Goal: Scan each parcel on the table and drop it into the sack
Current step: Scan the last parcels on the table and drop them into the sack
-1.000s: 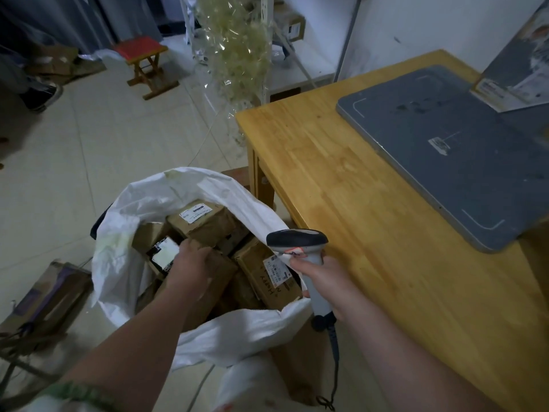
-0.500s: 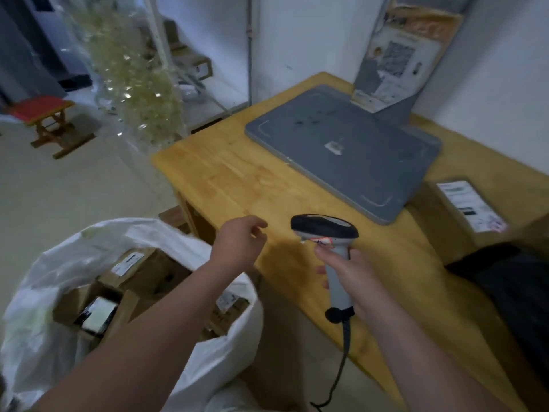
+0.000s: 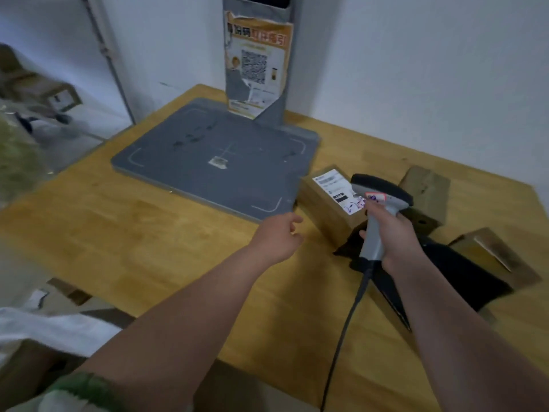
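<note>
- Right hand [image 3: 395, 242]: we log it wrapped round the grey handle of the barcode scanner [image 3: 380, 193], with the forefinger raised to just under the dark head. The head sits over the near end of the labelled parcel.
- Left hand [image 3: 277, 237]: holds nothing, fingers loosely curled. It is over the tabletop, just left of the labelled parcel and near the front corner of the grey platform. We cannot tell whether it touches the wood.
- Labelled parcel [image 3: 323, 203]: brown carton on the table, just beside the platform's right front corner. A white shipping label lies on top, with pen marks at its near end.
- Black packet [image 3: 463, 278]: flat, lying on the table under the right wrist, its far tip against the labelled parcel.
- Second carton [image 3: 424, 185]: plain brown, behind the scanner head.
- Third carton [image 3: 496, 257]: at the right, beside the black packet.
- Scanner cable [image 3: 346, 325]: dark, running from the handle base over the table's near edge.
- Grey platform [image 3: 214, 156]: flat, with white corner marks. An upright post at its back carries a poster [image 3: 257, 66] with a QR code.
- Table [image 3: 133, 233]: pale wood.
- Sack [image 3: 50, 328]: white, partly in view at lower left, below the table edge and well apart from the parcels.
</note>
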### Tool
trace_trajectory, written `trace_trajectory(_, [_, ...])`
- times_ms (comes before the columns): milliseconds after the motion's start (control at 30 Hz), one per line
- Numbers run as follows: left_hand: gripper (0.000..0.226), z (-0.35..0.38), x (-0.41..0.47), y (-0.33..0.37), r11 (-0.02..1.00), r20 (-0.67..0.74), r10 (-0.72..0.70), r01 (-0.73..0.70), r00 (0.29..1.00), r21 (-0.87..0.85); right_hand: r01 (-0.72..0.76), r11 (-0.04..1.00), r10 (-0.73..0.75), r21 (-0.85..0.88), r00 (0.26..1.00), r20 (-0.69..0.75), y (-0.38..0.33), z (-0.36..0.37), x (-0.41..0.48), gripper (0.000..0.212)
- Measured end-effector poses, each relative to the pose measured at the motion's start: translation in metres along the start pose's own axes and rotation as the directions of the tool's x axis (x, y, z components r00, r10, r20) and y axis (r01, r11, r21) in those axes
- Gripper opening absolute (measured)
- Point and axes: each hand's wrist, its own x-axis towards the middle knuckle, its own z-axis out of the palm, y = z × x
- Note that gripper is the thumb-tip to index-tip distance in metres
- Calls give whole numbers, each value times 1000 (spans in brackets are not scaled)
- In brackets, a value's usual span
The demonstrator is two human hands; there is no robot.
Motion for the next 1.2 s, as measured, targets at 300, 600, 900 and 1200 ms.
trace_trajectory(300, [54, 19, 57, 24, 990, 91, -93, 102, 991, -99, -139, 982, 151, -128, 984, 89, -8, 5, 83, 51])
trace_trajectory(600, [59, 29, 64, 24, 931, 184, -206, 251, 961, -266, -91, 985, 106, -144, 990, 97, 0, 12, 99, 49])
trace_trajectory(900, [39, 40, 50, 30, 797, 84, -231, 238, 969, -555, -165, 981, 183, -105, 962, 201, -5, 9, 59, 44])
trace_trajectory(1200, [16, 38, -14, -7, 676, -22, -256, 163, 966, -719, -226, 971, 182, 83, 916, 358, 11, -5, -29, 26])
